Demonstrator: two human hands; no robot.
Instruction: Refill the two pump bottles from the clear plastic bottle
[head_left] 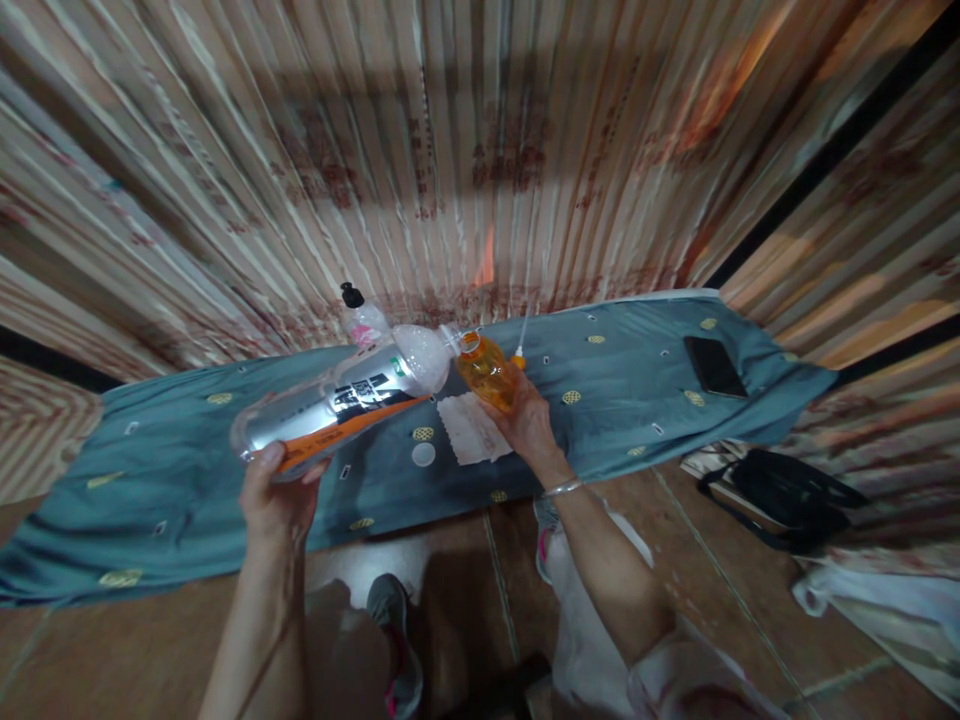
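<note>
My left hand point(281, 490) is closed around the base of a large clear bottle point(360, 400) with a silver, black and orange label. The bottle is tilted, almost lying flat, its neck pointing right. Its mouth meets the opening of a small amber bottle point(491, 370), which my right hand point(529, 420) grips from the right. Froth or bubbles show in the large bottle's shoulder. Behind the amber bottle lies an orange pump top with a clear tube point(523, 345). A whitish cloth or tissue point(469, 428) and a round white cap point(424, 454) rest on the covered surface below the bottles.
A clear pump bottle with a black top point(364, 318) stands behind the large bottle. A dark phone point(714, 367) lies at the right on the green patterned cloth point(607, 400). A black bag point(784, 495) sits lower right, and a patterned curtain point(480, 150) hangs behind.
</note>
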